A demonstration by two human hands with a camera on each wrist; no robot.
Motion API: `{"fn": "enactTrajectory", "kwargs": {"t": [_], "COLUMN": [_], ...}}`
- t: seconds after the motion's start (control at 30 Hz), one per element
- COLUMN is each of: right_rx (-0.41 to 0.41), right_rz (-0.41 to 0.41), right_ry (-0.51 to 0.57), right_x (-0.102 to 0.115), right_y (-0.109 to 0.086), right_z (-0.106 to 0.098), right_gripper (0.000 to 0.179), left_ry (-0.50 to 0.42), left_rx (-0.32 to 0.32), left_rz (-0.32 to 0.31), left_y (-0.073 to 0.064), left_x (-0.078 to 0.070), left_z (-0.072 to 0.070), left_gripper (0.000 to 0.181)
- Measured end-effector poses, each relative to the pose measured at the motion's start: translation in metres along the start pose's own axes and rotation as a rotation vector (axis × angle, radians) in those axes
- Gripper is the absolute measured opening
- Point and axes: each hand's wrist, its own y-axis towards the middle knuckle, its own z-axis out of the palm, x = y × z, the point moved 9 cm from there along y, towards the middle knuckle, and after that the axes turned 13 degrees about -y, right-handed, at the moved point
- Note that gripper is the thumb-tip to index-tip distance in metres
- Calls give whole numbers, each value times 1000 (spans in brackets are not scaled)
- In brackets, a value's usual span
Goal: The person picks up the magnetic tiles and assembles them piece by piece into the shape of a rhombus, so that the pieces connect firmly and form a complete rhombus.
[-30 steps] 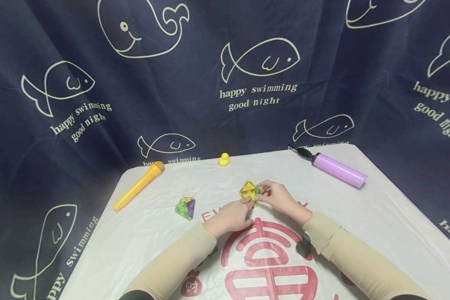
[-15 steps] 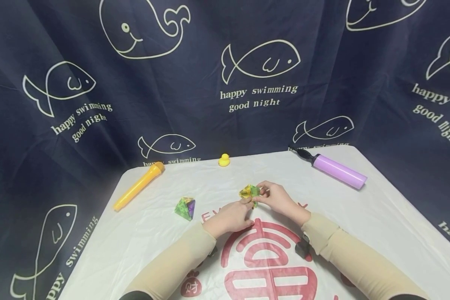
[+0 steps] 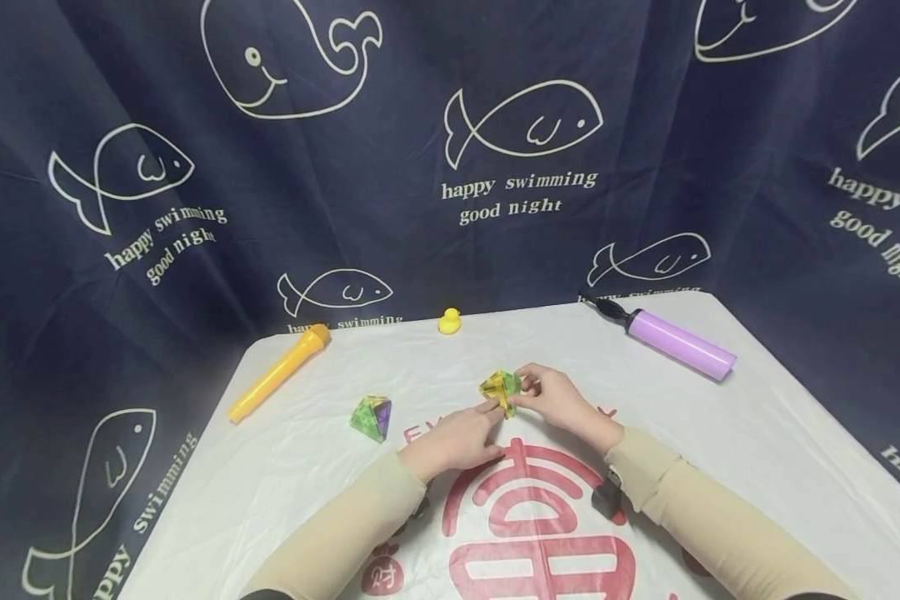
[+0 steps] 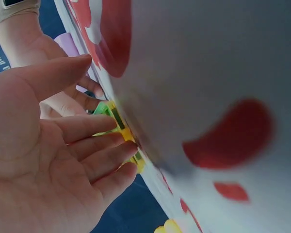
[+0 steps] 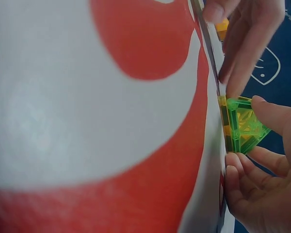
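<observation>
Translucent yellow and green magnetic tiles are joined into a small piece at the middle of the table. My right hand (image 3: 558, 398) pinches its green triangular tile (image 5: 240, 133) between thumb and fingers, and the green face leans over the yellow tiles. Opposite, my left hand (image 3: 453, 437) lies low by the table with fingers extended. In the left wrist view its fingertips rest at the yellow tile (image 4: 138, 164) along the bottom of the piece. A pyramid (image 3: 371, 418) of green, purple and yellow tiles stands apart, left of my left hand.
An orange toy microphone (image 3: 279, 373) lies at the back left of the white-covered table (image 3: 292, 483). A yellow rubber duck (image 3: 449, 322) sits at the back edge. The purple hand pump (image 3: 678, 343) lies back right. Behind hangs a dark blue curtain (image 3: 405, 208).
The green tile has tipped inward over the yellow ones, which earlier showed as a flat diamond. My left hand has shifted slightly left; my right hand keeps nearly the same place.
</observation>
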Motion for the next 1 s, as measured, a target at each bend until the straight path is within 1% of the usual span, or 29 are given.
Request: {"fn": "enactTrajectory", "kwargs": {"t": [0.07, 0.13, 0.2, 0.27, 0.33, 0.43, 0.47, 0.53, 0.63, 0.7, 0.73, 0.8, 0.87, 0.93, 0.97, 1.0], "right_rx": [5, 16, 31, 52, 76, 122, 140, 173, 232, 266, 283, 307, 320, 325, 326, 330], "right_rz": [-7, -19, -33, -47, -67, -118, -141, -192, -247, -259, -256, -253, -253, -264, -271, -275], "right_ry": [1, -1, -12, -30, -47, -60, -62, -79, -99, -105, -105, -108, -108, -111, -109, -106], "right_x": [0, 0, 0, -2, -3, -4, -4, -4, -4, -6, -7, -8, -9, -8, -7, -6], "right_y": [1, 2, 3, 5, 7, 10, 11, 13, 15, 17, 18, 20, 21, 23, 24, 25], "right_z": [0, -1, -2, -4, -6, -7, -6, -5, -1, 2, 4, 7, 10, 12, 14, 16], "right_gripper": [46, 48, 51, 56, 61, 68, 70, 75, 81, 83, 84, 85, 85, 85, 84, 83], "left_ry": [-18, -44, -102, -197, -332, -512, -557, -610, -624, -619, -613, -584, -533, -466, -437, -410], "left_rx": [0, -10, -21, -33, -21, 23, 36, 51, 32, 5, -15, -79, -169, -264, -307, -339], "left_rz": [11, 40, 64, 84, 92, 67, 49, 16, -39, -82, -118, -212, -322, -419, -450, -467], "left_y": [-7, -15, -25, -37, -51, -73, -81, -96, -119, -133, -139, -151, -158, -163, -163, -162], "left_x": [2, 5, 8, 12, 18, 32, 39, 54, 79, 95, 105, 125, 145, 163, 171, 176], "left_z": [-1, -3, -5, -9, -13, -16, -17, -19, -24, -29, -32, -41, -52, -64, -69, -73], "left_gripper": [65, 61, 56, 49, 39, 19, 13, 10, 15, 18, 19, 23, 25, 29, 32, 38]}}
